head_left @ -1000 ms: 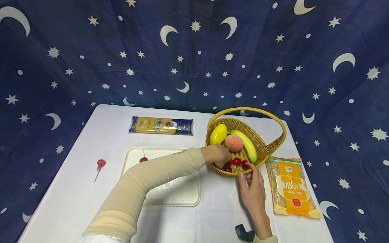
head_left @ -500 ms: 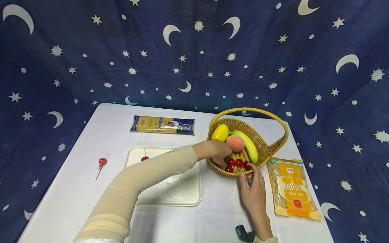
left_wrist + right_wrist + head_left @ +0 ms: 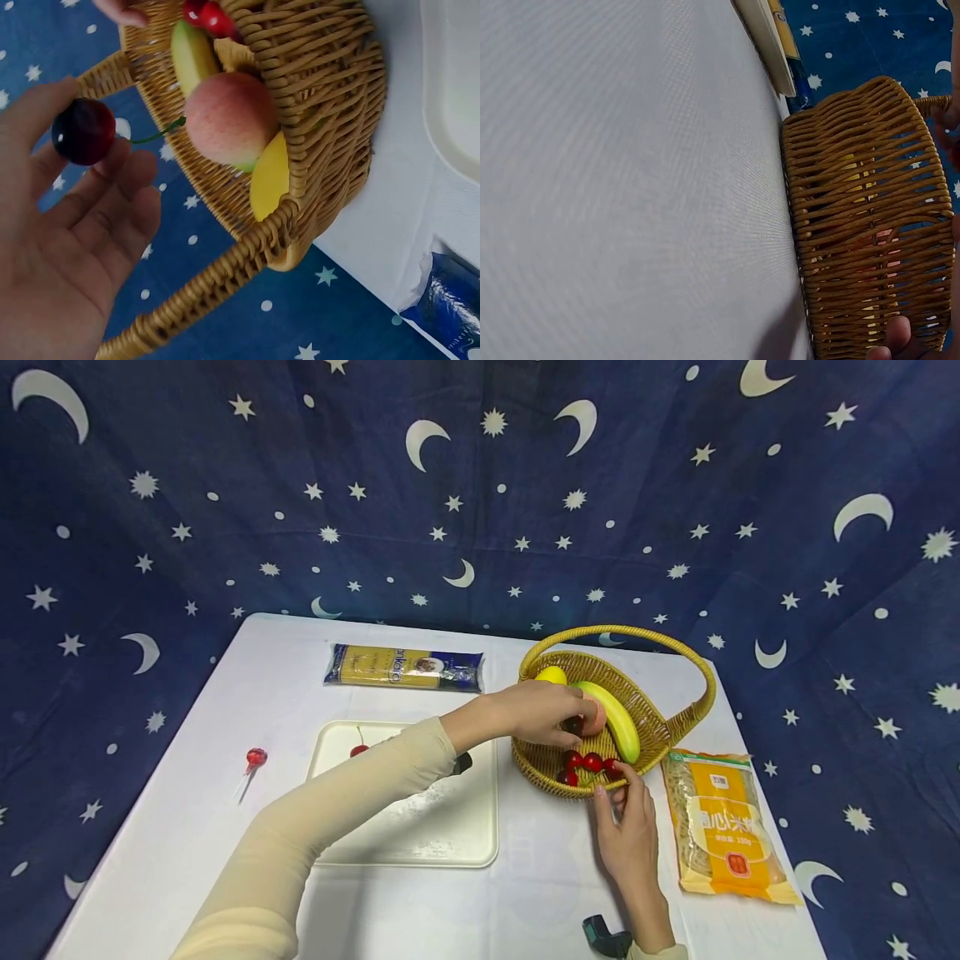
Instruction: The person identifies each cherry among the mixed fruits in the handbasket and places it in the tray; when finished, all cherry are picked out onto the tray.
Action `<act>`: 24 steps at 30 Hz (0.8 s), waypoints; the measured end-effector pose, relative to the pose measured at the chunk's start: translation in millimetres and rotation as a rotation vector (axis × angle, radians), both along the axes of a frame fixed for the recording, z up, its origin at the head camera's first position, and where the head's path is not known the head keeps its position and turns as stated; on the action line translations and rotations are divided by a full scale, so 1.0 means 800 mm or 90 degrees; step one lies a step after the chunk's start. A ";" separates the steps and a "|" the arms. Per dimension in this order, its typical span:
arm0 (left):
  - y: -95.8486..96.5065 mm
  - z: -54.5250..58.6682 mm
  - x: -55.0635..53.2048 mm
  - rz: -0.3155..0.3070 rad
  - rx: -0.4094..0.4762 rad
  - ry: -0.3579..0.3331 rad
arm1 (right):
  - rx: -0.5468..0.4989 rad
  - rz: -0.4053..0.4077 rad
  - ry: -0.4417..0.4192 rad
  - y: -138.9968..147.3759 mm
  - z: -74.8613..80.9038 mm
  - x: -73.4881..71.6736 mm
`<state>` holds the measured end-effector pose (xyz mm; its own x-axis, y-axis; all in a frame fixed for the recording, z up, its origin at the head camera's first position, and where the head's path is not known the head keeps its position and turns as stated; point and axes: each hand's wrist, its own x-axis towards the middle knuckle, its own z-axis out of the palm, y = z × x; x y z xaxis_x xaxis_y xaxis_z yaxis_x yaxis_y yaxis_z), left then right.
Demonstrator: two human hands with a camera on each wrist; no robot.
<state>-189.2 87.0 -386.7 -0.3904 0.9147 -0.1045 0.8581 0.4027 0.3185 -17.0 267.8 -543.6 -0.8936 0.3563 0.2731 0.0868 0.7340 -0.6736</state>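
Observation:
My left hand [image 3: 543, 710] is over the wicker basket [image 3: 652, 747], pinching a dark cherry [image 3: 84, 131] between thumb and fingertips. The cherry's green stem points toward a peach [image 3: 231, 118] in the left wrist view. Inside the basket lie a banana [image 3: 618, 722], a yellow fruit [image 3: 552, 675] partly behind my left hand, and several red cherries [image 3: 592, 763] at the near side. My right hand [image 3: 630, 835] grips the basket's near rim, index finger over the edge and thumb against the outer wall.
A cream tray [image 3: 480, 852] left of the basket bears a stemmed cherry [image 3: 359, 749], partly under my left sleeve. Pasta packet [image 3: 405, 667] lies behind the tray, a lollipop [image 3: 256, 758] at left. An orange noodle bag [image 3: 731, 827] is right of the basket.
My left hand has risen from the basket's near left side and moved toward the peach, now with a dark cherry showing in its fingers. The right hand stays at the rim.

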 end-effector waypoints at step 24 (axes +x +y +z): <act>-0.144 0.018 0.052 0.173 0.289 0.018 | -0.005 -0.002 -0.016 -0.003 0.002 -0.001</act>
<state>-147.9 -28.0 -372.0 -0.6167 0.7310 0.2921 0.7525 0.4386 0.4912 -17.4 265.5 -542.4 -0.8986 0.3616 0.2485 0.1061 0.7287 -0.6766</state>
